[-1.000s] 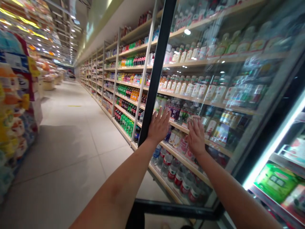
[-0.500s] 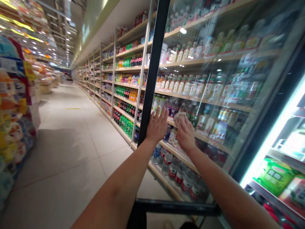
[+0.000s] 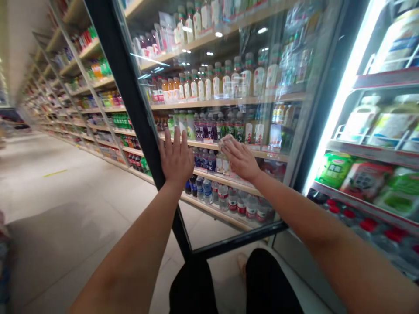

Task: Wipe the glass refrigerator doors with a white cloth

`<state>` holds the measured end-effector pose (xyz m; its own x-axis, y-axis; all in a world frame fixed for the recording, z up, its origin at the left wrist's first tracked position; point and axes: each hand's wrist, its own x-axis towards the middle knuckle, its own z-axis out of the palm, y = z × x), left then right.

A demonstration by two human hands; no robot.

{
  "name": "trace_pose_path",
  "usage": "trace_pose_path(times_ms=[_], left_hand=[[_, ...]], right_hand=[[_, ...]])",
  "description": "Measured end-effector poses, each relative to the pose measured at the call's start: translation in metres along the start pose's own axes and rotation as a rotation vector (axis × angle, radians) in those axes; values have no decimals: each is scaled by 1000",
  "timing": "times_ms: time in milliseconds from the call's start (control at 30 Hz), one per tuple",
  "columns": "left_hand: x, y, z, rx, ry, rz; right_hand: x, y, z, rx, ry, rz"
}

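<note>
A tall glass cooler door (image 3: 268,131) with a black frame (image 3: 131,100) stands swung out into the aisle. My left hand (image 3: 176,159) lies flat and open on the glass beside the frame's edge, fingers pointing up. My right hand (image 3: 239,159) presses a small pale cloth (image 3: 225,141) against the glass, fingers laid over it. Through the pane I see shelves of drink bottles.
The lit cooler interior (image 3: 369,144) at right holds green packets and jugs on shelves. Long open shelving (image 3: 98,87) with bottles runs down the aisle to the left. The pale tiled floor (image 3: 65,196) spreads left. My dark-trousered legs (image 3: 235,283) are below.
The view has swung right and the door now stands more squarely before me. My right hand with the cloth has slid left on the glass, closer to my left hand.
</note>
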<state>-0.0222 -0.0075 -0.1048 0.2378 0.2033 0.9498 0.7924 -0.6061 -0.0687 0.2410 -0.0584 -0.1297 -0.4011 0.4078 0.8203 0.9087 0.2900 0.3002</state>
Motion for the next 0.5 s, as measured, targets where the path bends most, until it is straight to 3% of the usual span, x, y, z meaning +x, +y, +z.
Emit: trace_pose_path(times_ms=[67,167,233,400,500], left_hand=[[0,1,-1,-18,-6,-14],[0,3,-4,-32,-18,-27],[0,6,-7,-34,-16,-35],[16,19,-10,8,21,-19],[47,33,-11,16,19,81]], right_hand=[[4,16,-5,-1,52,35],[14,41,-10,-16,304,270],[11,46,-7,-19,392,321],[-10,37,-2,-16,132,69],[5,50,-8,-27,153,106]])
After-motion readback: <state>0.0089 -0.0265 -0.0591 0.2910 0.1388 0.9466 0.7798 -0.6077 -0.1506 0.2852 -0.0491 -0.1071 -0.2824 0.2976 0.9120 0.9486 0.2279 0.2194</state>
